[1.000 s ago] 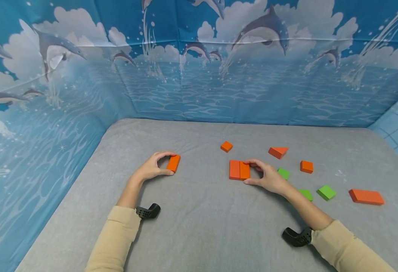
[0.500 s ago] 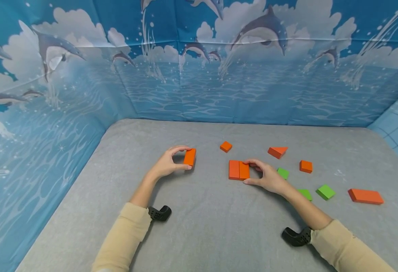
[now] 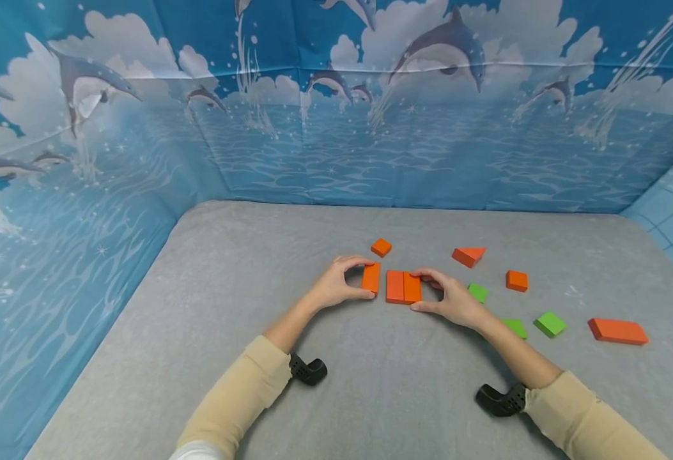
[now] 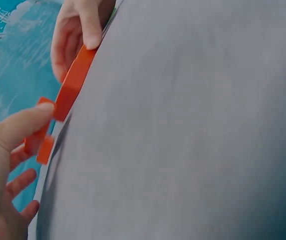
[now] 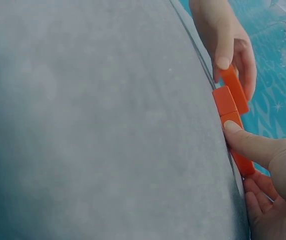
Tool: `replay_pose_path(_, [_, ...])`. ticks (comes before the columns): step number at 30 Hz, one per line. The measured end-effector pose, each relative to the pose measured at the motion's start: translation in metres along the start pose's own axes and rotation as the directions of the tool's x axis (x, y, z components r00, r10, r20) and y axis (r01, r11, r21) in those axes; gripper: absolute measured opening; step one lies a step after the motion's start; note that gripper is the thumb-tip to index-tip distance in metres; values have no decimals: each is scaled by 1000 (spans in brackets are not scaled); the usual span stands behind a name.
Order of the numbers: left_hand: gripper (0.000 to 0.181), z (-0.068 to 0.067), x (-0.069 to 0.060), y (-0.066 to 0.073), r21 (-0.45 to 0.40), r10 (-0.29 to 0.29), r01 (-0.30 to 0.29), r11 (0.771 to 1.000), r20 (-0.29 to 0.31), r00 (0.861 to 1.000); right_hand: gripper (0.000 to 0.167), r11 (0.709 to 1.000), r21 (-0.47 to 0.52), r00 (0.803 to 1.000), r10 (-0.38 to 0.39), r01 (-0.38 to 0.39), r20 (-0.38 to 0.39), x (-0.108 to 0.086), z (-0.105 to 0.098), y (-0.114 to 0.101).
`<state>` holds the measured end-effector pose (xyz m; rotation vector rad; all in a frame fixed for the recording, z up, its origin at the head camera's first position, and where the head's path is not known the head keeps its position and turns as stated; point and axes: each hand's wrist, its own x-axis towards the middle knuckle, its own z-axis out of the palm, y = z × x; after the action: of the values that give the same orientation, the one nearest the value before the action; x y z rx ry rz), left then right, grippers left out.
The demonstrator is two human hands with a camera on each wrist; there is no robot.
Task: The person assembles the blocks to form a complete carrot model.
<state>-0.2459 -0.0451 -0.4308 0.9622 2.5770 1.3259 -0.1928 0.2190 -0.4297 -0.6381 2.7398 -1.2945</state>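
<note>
My left hand [image 3: 334,284] pinches an orange rectangular block [image 3: 371,278] between thumb and fingers, a narrow gap to the left of two more orange blocks. Those two, a left block [image 3: 395,286] and a right block [image 3: 413,288], lie side by side and touch. With thumb and fingertips, my right hand [image 3: 456,302] grips the right one at its near and far ends. In the right wrist view the left hand's block [image 5: 235,90] looks slightly raised and tilted beside the pair. Fingers partly cover the held blocks.
A small orange block [image 3: 381,247] lies just behind the left hand's block. To the right are an orange triangular block [image 3: 469,257], an orange cube-like block [image 3: 517,281], several green blocks [image 3: 551,324] and a long orange block [image 3: 618,331]. Dolphin-print curtains border the grey surface.
My left hand has carried its orange block rightward, from well apart to close beside the pair. The right hand has stayed in place on the right block of the pair.
</note>
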Motion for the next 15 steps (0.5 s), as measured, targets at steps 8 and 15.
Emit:
replay_pose_path(8, [59,14,1,1,109,30,-28,994,-22,999,57,1000,10,1000,-13,13,-4,0,0,-1])
replay_pose_path(15, [60,18,-1,2,155,12,-6,988,-39,999,58,1000,1,1000,-6,6,-7,0,0,0])
